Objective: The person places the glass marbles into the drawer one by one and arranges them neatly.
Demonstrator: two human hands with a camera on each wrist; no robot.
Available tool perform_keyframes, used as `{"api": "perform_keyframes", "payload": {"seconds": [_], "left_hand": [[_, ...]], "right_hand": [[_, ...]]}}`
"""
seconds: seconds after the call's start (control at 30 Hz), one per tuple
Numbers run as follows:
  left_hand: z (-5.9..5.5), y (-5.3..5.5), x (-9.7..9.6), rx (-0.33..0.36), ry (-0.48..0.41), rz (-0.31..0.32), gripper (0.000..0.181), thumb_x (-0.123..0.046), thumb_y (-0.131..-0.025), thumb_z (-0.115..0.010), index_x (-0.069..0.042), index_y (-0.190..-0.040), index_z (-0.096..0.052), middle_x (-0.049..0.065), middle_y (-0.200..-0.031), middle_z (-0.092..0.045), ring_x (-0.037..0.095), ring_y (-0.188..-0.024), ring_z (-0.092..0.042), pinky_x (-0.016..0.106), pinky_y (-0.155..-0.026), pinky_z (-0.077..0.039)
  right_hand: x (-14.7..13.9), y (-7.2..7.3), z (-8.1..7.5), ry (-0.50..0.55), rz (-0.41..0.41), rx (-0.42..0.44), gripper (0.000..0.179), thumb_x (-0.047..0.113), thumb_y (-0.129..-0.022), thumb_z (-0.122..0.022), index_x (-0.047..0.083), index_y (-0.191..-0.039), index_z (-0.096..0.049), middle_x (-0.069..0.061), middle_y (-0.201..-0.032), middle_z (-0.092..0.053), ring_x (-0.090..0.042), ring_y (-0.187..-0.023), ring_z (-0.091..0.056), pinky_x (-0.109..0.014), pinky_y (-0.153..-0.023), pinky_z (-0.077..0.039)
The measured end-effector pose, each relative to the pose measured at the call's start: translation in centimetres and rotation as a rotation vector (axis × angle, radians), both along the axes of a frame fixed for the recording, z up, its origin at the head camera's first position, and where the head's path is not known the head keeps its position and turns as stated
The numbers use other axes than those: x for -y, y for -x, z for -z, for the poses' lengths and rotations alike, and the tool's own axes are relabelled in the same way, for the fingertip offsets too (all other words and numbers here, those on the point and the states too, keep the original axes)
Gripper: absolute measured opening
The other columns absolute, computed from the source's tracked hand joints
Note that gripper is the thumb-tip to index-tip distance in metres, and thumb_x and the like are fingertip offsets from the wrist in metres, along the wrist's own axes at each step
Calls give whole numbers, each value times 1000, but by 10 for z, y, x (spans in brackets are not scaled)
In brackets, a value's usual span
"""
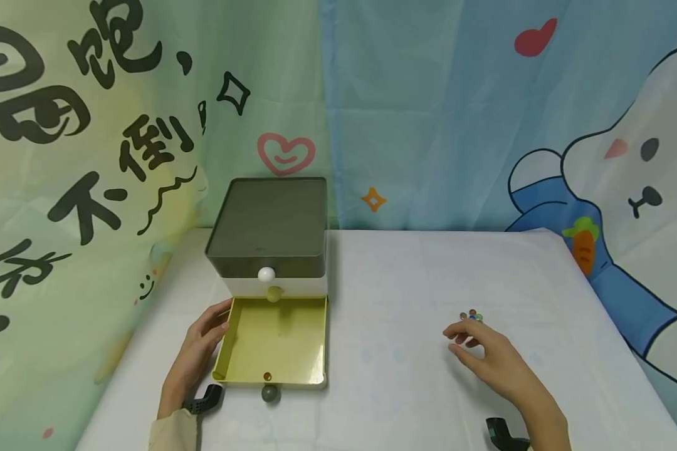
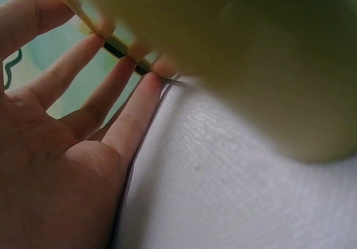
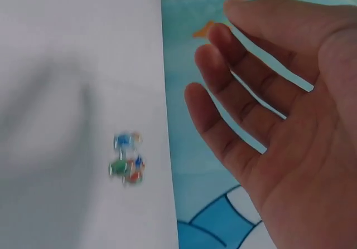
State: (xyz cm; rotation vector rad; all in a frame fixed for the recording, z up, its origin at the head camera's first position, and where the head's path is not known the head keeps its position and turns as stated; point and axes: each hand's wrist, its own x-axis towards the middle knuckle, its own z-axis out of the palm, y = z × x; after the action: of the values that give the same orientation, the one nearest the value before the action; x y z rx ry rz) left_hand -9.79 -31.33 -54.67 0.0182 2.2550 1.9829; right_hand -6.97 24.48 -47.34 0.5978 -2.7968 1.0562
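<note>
A small cabinet [image 1: 276, 228] with a dark grey-green top has its yellow bottom drawer [image 1: 276, 344] pulled out toward me. One amber marble [image 1: 267, 376] lies inside, close to the drawer's front wall. My left hand [image 1: 194, 347] is at the drawer's left side; in the left wrist view its extended fingertips [image 2: 152, 84] touch the drawer's side. On the right, my right hand [image 1: 491, 357] hovers above the cloth with its fingers loosely bent and nothing between them. Just beyond its fingertips sits a small cluster of coloured glass marbles [image 1: 472, 315], also seen in the right wrist view.
A white cloth [image 1: 383, 326] covers the table. A printed curtain [image 1: 417, 113] hangs behind it and along the left. The cabinet carries a white knob [image 1: 266, 274] and a yellow-green knob [image 1: 274, 294]; a dark knob [image 1: 269, 393] sticks out from the open drawer's front.
</note>
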Motion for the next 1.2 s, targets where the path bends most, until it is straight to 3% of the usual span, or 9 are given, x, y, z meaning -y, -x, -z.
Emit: {"api": "perform_keyframes", "payload": {"seconds": [0.4, 0.5, 0.73, 1.07, 1.2], "left_hand": [[1, 0, 0, 6, 0, 5, 55, -19, -109, -52, -10, -161, -37, 16, -166, -36, -1, -138, -47, 10, -105, -43], [1, 1, -1, 13, 1, 2, 55, -21, -109, -53, -12, -161, -38, 15, -167, -36, -2, -138, -47, 9, -105, -43], [-1, 1, 0, -6, -4, 10, 55, -21, -109, -53, -11, -161, -38, 16, -167, -35, -4, -138, -47, 9, -106, -42], [-3, 4, -2, 2, 9, 9, 56, -24, -109, -54, -12, -161, -37, 14, -168, -35, -3, -138, -47, 9, -106, -42], [-2, 2, -1, 14, 6, -2, 56, -22, -109, -54, -11, -161, -38, 15, -167, -36, -4, -137, -47, 9, -105, -42]], "right_hand": [[-33, -7, 12, -42, 144, -27, 36, 3, -88, -80, 12, -121, -69, -2, -110, -74, -5, -93, -61, -25, -76, -56], [-40, -8, 17, -72, 200, -6, 37, 5, -89, -81, 11, -123, -70, -3, -111, -74, -7, -93, -61, -25, -75, -56], [-54, -10, 22, -169, 319, 64, 40, 8, -89, -80, 6, -127, -67, -14, -117, -71, -29, -98, -64, -30, -74, -55], [-67, -8, 27, -138, 375, 141, 42, 13, -94, -76, 3, -133, -64, -20, -124, -66, -33, -104, -63, -24, -73, -52], [-65, -3, 30, -131, 385, 215, 44, 13, -96, -74, 2, -136, -61, -22, -125, -65, -34, -107, -62, -35, -80, -56]]}}
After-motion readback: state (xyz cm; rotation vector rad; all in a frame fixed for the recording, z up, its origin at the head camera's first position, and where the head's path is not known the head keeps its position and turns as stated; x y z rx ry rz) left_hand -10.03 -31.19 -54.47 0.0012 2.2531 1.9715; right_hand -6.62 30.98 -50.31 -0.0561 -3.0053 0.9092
